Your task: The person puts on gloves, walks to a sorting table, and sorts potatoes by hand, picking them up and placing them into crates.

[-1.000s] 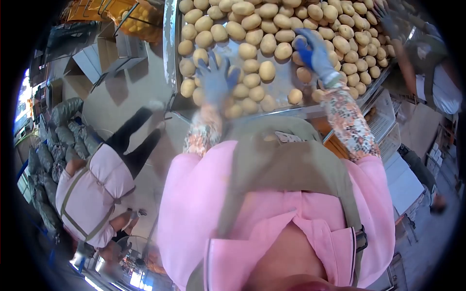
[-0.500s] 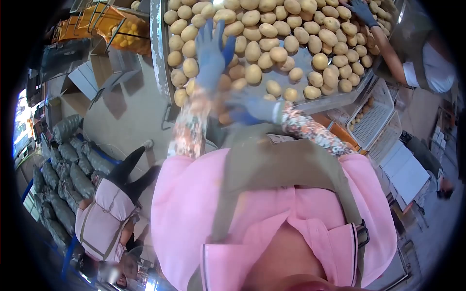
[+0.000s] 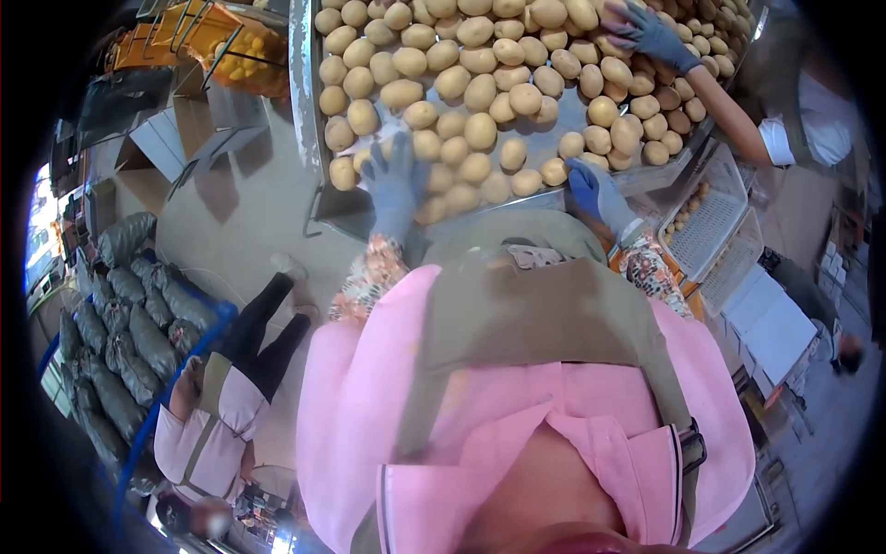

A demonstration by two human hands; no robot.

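Potatoes [image 3: 475,32] lie loosely spread over a metal sorting table [image 3: 302,92]. My left hand [image 3: 395,185], in a grey-blue glove, rests low over the table's near left part with its fingers apart. Several blurred potatoes [image 3: 461,197] lie just to its right. My right hand [image 3: 598,196], in the same kind of glove with a blue palm, is at the near edge, turned side-on with fingers extended. Beside its fingertips lies a potato [image 3: 554,171]. No potato shows in either hand, though the right palm is partly hidden.
Across the table, a co-worker's gloved hand [image 3: 651,37] touches potatoes. White plastic crates [image 3: 709,217] stand at the right, some potatoes inside. Filled green sacks [image 3: 120,360] lie at the left near another person [image 3: 217,415]. An open cardboard box [image 3: 189,134] stands on the floor.
My left hand has drawn back toward me from among the potatoes. My right hand has moved rightward along the near edge. Potatoes near the front have shifted; the co-worker's hand has moved left.
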